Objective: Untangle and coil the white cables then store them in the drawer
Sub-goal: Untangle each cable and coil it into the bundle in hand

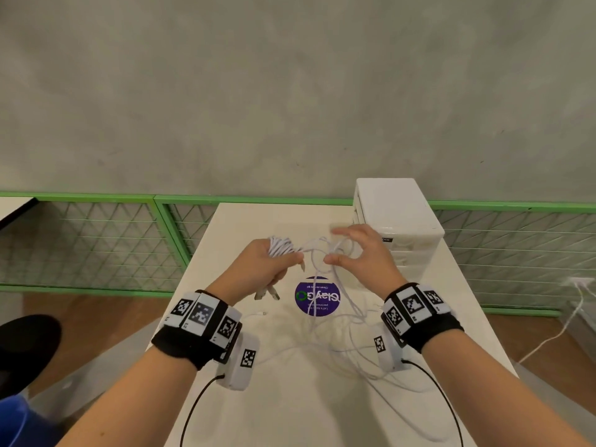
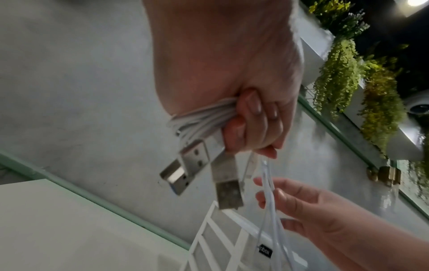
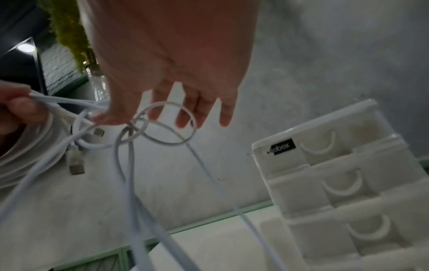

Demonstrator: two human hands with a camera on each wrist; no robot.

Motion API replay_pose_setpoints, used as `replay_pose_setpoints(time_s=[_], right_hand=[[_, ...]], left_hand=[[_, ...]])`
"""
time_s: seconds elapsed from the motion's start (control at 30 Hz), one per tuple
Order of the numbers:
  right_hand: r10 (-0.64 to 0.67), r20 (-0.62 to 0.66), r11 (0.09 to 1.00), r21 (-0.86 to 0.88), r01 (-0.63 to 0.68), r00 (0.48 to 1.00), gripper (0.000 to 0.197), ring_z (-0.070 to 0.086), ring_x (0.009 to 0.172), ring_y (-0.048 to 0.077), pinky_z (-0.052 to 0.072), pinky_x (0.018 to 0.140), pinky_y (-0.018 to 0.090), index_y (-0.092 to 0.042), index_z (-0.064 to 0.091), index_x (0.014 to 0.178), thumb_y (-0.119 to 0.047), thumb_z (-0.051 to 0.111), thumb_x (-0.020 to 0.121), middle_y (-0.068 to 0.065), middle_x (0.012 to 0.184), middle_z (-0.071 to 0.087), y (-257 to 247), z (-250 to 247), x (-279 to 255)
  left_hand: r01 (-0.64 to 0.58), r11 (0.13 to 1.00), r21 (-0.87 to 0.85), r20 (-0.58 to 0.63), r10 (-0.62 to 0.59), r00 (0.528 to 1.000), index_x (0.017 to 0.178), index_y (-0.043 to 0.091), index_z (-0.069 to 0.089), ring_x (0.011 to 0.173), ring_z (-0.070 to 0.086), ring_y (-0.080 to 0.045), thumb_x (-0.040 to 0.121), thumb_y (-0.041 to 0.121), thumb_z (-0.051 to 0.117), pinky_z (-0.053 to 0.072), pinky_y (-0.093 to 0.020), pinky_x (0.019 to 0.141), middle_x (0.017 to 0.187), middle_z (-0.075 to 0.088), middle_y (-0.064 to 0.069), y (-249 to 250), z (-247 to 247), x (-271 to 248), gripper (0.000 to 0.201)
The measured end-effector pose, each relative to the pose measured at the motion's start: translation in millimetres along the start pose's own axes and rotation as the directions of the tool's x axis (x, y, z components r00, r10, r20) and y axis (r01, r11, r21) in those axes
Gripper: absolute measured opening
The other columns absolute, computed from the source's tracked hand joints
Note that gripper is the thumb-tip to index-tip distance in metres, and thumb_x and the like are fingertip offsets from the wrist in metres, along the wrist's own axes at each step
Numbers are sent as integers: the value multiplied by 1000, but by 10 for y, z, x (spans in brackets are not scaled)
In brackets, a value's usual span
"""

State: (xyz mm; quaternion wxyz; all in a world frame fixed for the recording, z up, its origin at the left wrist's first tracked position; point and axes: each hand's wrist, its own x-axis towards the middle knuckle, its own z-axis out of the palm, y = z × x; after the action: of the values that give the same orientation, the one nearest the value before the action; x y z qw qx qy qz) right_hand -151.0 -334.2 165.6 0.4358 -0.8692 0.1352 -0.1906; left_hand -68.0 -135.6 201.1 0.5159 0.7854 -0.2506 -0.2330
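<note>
My left hand (image 1: pixel 274 264) grips a coiled bundle of white cable (image 1: pixel 281 245) above the white table (image 1: pixel 245 414). Its fingers (image 2: pixel 250 117) curl round the strands, and several USB plugs (image 2: pixel 192 165) hang below the fist. My right hand (image 1: pixel 358 250) is just to the right with its fingers (image 3: pixel 183 113) spread and nearly straight. A small cable loop (image 3: pixel 167 124) hangs about them, and the thumb touches a strand. From there the strands drop to a loose tangle (image 1: pixel 338 337) on the table. The white drawer unit (image 1: pixel 396 221) stands at the back right, drawers shut.
A round purple sticker (image 1: pixel 317 296) lies on the table under the hands. A green mesh railing (image 1: pixel 96 240) runs behind and beside the table. At the right a separate white cord (image 1: pixel 561 330) runs to a floor socket. A dark shoe (image 1: pixel 25 343) is at the left.
</note>
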Motion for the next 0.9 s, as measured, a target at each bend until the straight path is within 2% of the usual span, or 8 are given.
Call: replay_pose_setpoints(time_s=[0.1, 0.23, 0.33, 0.43, 0.6, 0.73, 0.8, 0.9], right_hand=[[21, -95, 997, 71, -14, 995, 68, 42, 116, 5, 33, 100, 23, -29, 45, 132, -39, 76, 72, -8, 123, 42, 21, 16, -34], [76, -57, 979, 195, -64, 995, 55, 54, 107, 10, 45, 91, 24, -27, 50, 125, -37, 74, 75, -6, 119, 51, 24, 135, -105], [113, 69, 943, 307, -129, 991, 52, 61, 103, 15, 53, 89, 33, -30, 54, 124, -27, 75, 77, -1, 117, 57, 12, 227, -143], [76, 71, 938, 333, -95, 995, 51, 63, 100, 12, 53, 92, 38, -28, 57, 125, -21, 74, 78, -1, 115, 60, -56, 276, -146], [28, 37, 920, 389, -40, 999, 45, 65, 94, 20, 53, 90, 38, -33, 61, 118, -17, 73, 78, 1, 108, 64, -185, 252, -93], [34, 35, 855, 517, -47, 999, 48, 62, 81, 11, 54, 80, 23, -24, 59, 122, -9, 71, 78, 1, 97, 62, -290, 178, -71], [51, 67, 889, 452, -76, 996, 56, 59, 89, 7, 49, 83, 19, -22, 51, 132, -14, 71, 80, -7, 99, 62, -292, 149, -70], [90, 173, 949, 282, -137, 981, 70, 50, 112, 7, 38, 93, 21, -23, 34, 143, -28, 69, 81, -9, 122, 53, -244, 156, -118]], left_hand=[[-16, 997, -75, -11, 15, 1000, 68, 7, 56, 40, 28, -19, 88, 22, 65, 32, -18, 34, 42, 40, 2, 56, -35, -32, 27], [-29, 994, -104, -67, 22, 998, 73, 3, 61, 38, 29, -17, 89, 22, 63, 34, -18, 34, 47, 39, -2, 85, -26, -60, 25], [-2, 998, -67, -166, -9, 986, 59, 13, 50, 33, 33, -14, 87, 28, 66, 37, -25, 39, 48, 43, -4, 60, 10, -38, 35], [37, 998, -45, -192, -45, 980, 66, 12, 56, 32, 39, -13, 77, 36, 75, 49, -38, 45, 47, 48, -1, 44, 65, -38, 33], [26, 999, -32, -119, -30, 992, 70, 12, 60, 29, 42, -6, 70, 28, 83, 38, -19, 34, 39, 49, 10, 62, 149, -83, 28], [47, 998, -44, -229, -56, 972, 60, 11, 51, 33, 38, -17, 81, 21, 71, 47, -26, 38, 49, 45, -6, 40, 110, -28, 30], [35, 993, -113, -242, -62, 968, 61, 7, 50, 30, 36, -18, 82, 20, 70, 52, -34, 43, 47, 44, -7, 57, 72, -7, 32], [-39, 982, -183, -283, -14, 959, 58, 8, 46, 28, 33, -11, 86, 15, 68, 41, -20, 33, 48, 40, -8, 126, 29, -5, 36]])
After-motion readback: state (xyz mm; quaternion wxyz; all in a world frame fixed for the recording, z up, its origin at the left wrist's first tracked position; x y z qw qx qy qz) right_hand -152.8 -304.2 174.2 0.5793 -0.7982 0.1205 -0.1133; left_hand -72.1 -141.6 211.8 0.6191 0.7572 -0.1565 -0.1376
